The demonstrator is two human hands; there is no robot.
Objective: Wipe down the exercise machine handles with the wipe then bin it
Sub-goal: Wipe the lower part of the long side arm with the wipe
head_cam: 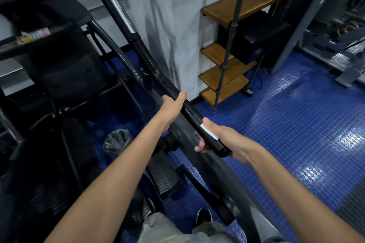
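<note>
Now a folded white wipe (209, 132) wraps the glossy black handle (192, 113).

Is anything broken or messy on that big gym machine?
Nothing stands out. The right hand wraps the white wipe round the black handle, and the left hand grips it higher up. The lined bin stands upright on the blue floor.

Single view only: wide-angle head cam, looking forward and steeply down along both forearms, with nothing to overlap against. Close range, the hands (197, 124) on the black handle (189, 110) sit mid-frame at arm's reach, the person's own knees and shoes at the bottom edge. Blue studded floor (286, 124) fills the right side, wooden shelf (233, 69) upper centre, edges bowed by the lens.
</note>
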